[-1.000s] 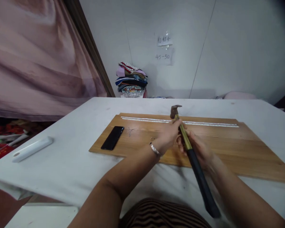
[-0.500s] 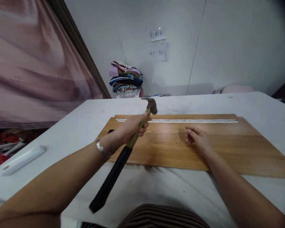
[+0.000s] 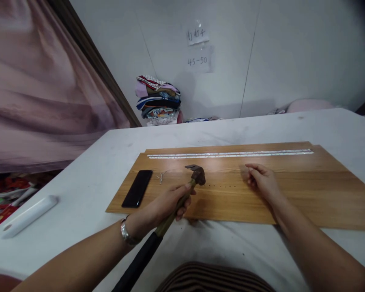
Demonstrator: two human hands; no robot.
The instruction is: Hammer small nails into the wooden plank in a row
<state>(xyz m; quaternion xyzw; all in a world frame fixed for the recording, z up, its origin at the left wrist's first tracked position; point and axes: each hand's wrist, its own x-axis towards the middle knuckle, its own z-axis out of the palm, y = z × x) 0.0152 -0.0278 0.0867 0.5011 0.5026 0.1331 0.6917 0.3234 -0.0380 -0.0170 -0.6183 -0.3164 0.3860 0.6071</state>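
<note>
My left hand (image 3: 174,200) is wrapped round the upper handle of a claw hammer (image 3: 198,175), whose metal head is above the wooden board (image 3: 292,194). The black grip slants down toward my body. A row of small dark nail points or heads (image 3: 225,186) runs across the board to the right of the hammer head. My right hand (image 3: 263,180) is closed in a pinch over the board, right of that row; what its fingertips hold, if anything, is too small to make out. Several loose nails (image 3: 161,177) lie left of the hammer.
A black phone (image 3: 137,188) lies at the board's left end. Two white measuring strips (image 3: 231,154) run along its far side. A white elongated object (image 3: 30,216) rests on the white table (image 3: 88,162) at left. Folded cloths (image 3: 158,99) are stacked by the wall.
The hammer and my left hand have come down toward the board, uncovering the phone and loose nails. My right hand stays pinched at nearly the same place; the view has shifted slightly.
</note>
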